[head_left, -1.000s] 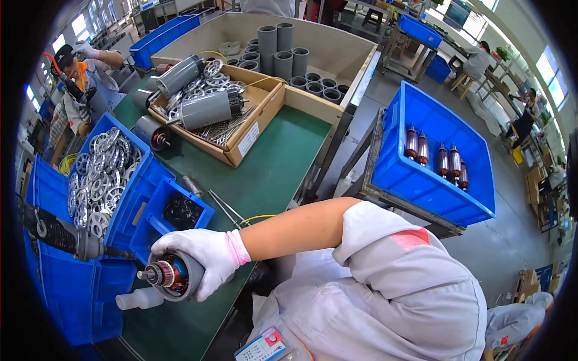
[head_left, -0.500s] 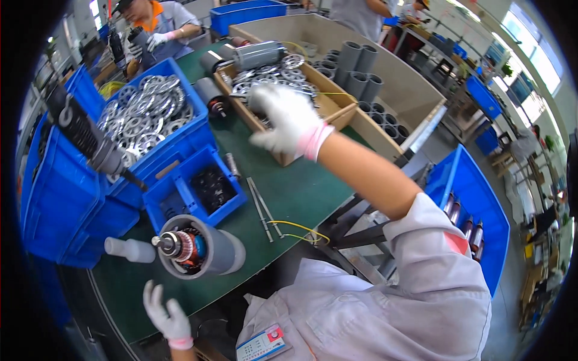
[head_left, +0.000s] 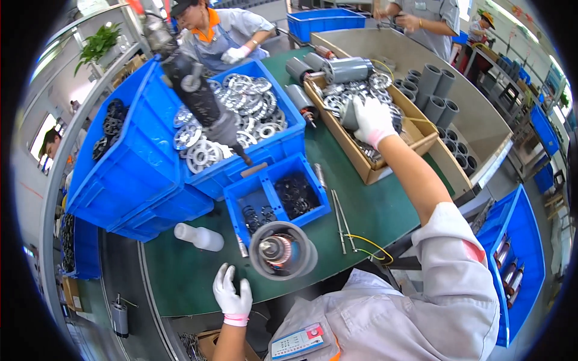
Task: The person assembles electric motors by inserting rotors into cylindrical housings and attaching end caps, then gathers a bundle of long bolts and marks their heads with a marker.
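White-gloved left hand point(head_left: 233, 296) spread, right hand point(head_left: 372, 122) on grey cylinder point(head_left: 348, 115), grip unclear, black driver point(head_left: 197, 99) across metal rings point(head_left: 250, 99)

From where I stand, I note a leafy green plant point(head_left: 99, 43) at the upper left, above a long metal rail point(head_left: 47, 204). A person point(head_left: 53, 144) is partly visible behind that rail. Below, a blue bin point(head_left: 89, 253) holds dark parts too small to identify. Across the bench sits a co-worker point(head_left: 211, 27) wearing an orange collar. A blue tray point(head_left: 326, 25) lies beyond, and a second co-worker point(head_left: 432, 24) in grey stands near it. Further blue crates point(head_left: 549, 127) line the right-hand background.
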Demonstrator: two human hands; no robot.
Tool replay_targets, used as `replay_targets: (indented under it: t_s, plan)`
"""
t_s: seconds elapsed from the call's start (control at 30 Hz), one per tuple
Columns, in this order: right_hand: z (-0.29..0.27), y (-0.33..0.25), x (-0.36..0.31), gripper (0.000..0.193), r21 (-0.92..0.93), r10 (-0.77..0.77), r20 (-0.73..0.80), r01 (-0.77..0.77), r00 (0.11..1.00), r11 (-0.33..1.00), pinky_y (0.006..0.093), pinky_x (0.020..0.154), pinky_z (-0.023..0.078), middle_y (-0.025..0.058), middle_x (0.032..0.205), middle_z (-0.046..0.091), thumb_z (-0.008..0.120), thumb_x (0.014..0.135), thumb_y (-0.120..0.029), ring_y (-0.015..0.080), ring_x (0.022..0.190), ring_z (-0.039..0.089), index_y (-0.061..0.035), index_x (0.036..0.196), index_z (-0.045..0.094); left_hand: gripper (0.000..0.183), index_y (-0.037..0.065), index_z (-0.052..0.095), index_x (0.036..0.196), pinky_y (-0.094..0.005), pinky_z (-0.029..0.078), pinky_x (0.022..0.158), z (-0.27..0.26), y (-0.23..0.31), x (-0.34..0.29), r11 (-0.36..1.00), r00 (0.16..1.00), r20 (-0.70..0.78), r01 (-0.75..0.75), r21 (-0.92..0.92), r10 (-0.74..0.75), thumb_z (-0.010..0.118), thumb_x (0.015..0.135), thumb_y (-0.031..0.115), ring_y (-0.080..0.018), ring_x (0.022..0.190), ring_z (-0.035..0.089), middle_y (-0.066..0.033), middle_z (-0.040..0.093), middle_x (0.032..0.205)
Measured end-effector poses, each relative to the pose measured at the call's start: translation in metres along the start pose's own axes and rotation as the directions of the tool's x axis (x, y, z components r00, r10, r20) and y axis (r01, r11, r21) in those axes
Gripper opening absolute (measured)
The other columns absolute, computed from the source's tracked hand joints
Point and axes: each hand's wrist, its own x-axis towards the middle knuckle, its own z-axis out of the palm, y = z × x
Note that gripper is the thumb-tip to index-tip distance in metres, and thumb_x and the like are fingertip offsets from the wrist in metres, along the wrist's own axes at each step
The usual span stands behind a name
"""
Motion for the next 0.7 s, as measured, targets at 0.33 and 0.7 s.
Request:
replay_targets:
  t_s: [0.33, 0.7]
  plan:
    - [-0.055, 0.007, -0.029, 0.075, 0.545, 0.253, -0.294, -0.056, 0.922, 0.836, 0.0374, 0.082, 0.049, 0.0156, 0.101, 0.062, 0.079, 0.054, -0.029, 0.03, 0.093, 0.061, -0.0052, 0.118, 0.047, 0.053, 0.0, 0.048, 0.117, -0.0463, 0.04, 0.088, -0.008, -0.003, -0.008, 0.997, 0.99, -0.113, -0.082, 0.008, 0.083, 0.065, 0.067, 0.011, -0.0379, 0.104, 0.051, -0.0203, 0.051, 0.119]
    - [-0.147, -0.024, -0.121, 0.082, 0.361, 0.009, -0.798, 0.466, 0.602, 0.808, 0.0412, 0.07, 0.047, 0.0148, 0.091, 0.058, 0.085, 0.048, -0.032, 0.0343, 0.076, 0.058, 0.0032, 0.112, 0.05, 0.035, 0.002, 0.06, 0.106, -0.037, 0.047, 0.087, -0.033, 0.131, 0.021, 0.695, 0.803, 0.338, -0.127, -0.708, 0.491, 0.066, 0.073, 0.015, -0.0304, 0.098, 0.06, -0.014, 0.06, 0.107]
